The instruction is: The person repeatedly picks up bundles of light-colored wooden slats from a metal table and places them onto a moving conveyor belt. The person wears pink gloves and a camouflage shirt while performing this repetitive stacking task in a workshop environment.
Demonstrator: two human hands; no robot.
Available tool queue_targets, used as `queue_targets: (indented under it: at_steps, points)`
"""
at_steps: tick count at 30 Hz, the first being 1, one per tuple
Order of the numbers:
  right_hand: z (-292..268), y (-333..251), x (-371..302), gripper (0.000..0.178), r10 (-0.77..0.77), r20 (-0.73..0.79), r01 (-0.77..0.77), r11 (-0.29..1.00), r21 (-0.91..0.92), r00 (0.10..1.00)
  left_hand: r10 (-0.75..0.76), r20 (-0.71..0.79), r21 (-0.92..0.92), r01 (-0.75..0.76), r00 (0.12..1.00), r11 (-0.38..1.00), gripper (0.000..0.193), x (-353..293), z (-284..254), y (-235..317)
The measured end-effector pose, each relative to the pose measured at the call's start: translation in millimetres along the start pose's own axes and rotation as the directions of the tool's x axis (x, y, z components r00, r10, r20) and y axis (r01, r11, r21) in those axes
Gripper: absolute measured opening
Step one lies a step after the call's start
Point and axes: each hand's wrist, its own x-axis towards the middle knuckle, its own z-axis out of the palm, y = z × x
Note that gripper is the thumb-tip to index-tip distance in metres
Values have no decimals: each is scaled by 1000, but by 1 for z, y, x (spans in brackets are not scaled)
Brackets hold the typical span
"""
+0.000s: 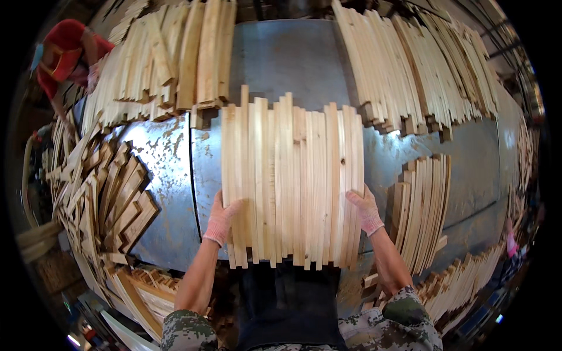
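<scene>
Between my two hands is a wide row of pale wooden strips (293, 187), side by side and uneven at both ends. My left hand (221, 216), in a pinkish work glove, presses against the row's left edge with the thumb over the top. On the opposite edge my right hand (366, 209), gloved the same way, grips with its thumb also on top. The fingers under or behind the outer strips are hidden. The near ends of the strips overhang the front edge of the metal table, above my dark apron (287, 304).
Long wooden strips lie in stacks at the far left (146, 58) and far right (415, 70) of the metal table (287, 52). A smaller strip pile (421, 205) sits right of my right hand. Shorter pieces (117, 193) heap at left. A person in red (67, 50) stands far left.
</scene>
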Motion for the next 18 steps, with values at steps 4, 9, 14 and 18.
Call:
queue_targets:
  at_steps: [4, 9, 14, 18]
  points:
    - [1, -15, 3, 76, 17, 66, -15, 999, -32, 998, -106, 156, -102, 123, 982, 987, 83, 11, -6, -2]
    - [-11, -21, -13, 59, 40, 139, -40, 999, -3, 989, -132, 139, -238, 163, 981, 958, 82, -11, -2, -16]
    - [-22, -10, -48, 76, -21, 160, 41, 992, -122, 987, -53, 165, -323, 105, 985, 941, 92, -59, -22, -52]
    - [-18, -17, -71, 56, -173, 274, 249, 929, -272, 946, -17, 98, -410, 56, 995, 910, 95, -137, -54, -46]
